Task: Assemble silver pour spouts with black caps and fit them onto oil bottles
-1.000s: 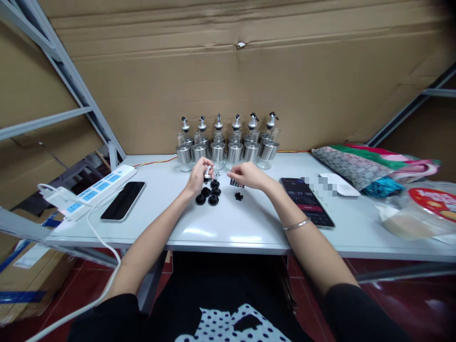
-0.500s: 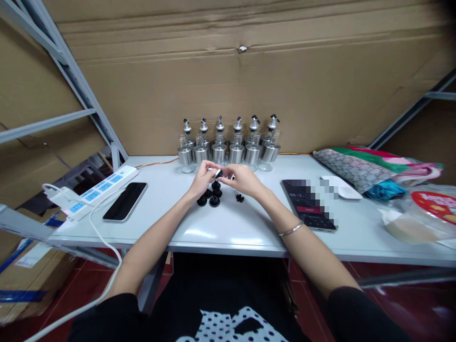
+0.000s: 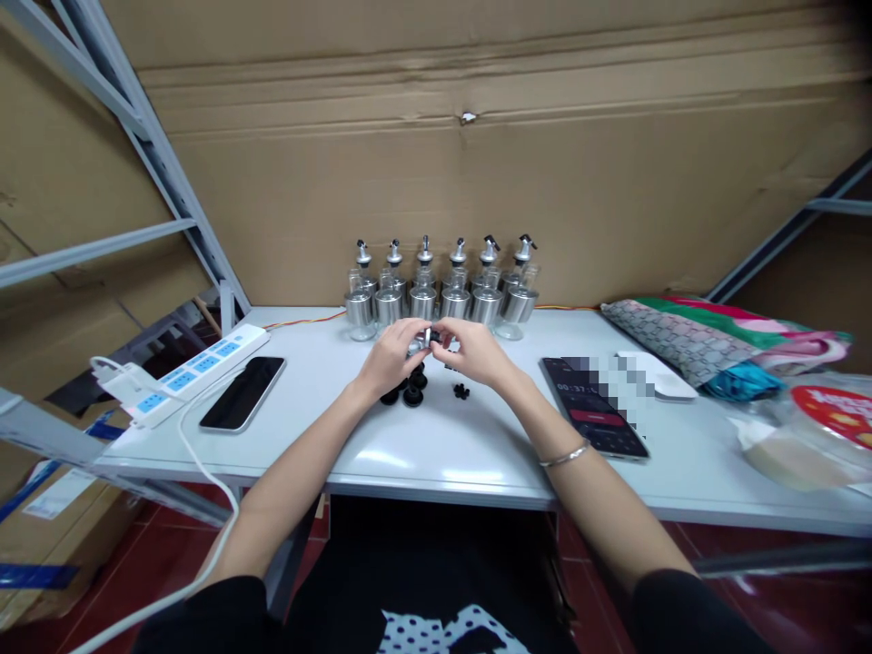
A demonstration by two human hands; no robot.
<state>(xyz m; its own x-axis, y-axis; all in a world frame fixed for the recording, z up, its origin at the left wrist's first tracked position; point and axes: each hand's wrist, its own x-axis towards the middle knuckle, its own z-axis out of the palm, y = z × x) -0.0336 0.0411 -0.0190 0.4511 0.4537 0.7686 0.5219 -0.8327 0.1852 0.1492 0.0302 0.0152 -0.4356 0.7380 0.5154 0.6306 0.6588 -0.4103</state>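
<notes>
Over the middle of the table, my left hand point(image 3: 393, 356) is closed around the silver part of a small pourer spout point(image 3: 427, 339). My right hand point(image 3: 470, 350) pinches the black end of the same piece, which lies sideways between both hands. Fingers hide much of it. Just below my left hand sit several black stoppers point(image 3: 412, 394). A small black flower-shaped part point(image 3: 461, 391) lies under my right hand. Behind the hands stands a front row of glass bottles with steel sleeves point(image 3: 423, 302) and no tops; the back row carries silver pourers point(image 3: 425, 250).
To the left lie a dark phone point(image 3: 243, 393) and a white power strip point(image 3: 204, 371) with a cable. On the right are a phone showing a timer point(image 3: 592, 418), a white device point(image 3: 671, 381), a patterned bag point(image 3: 654, 327) and a plastic tub point(image 3: 804, 445). Cardboard point(image 3: 545, 163) walls the back.
The pourer spout has turned more sideways between my fingers, and both hands have shifted slightly right. The whole view has tilted up a little.
</notes>
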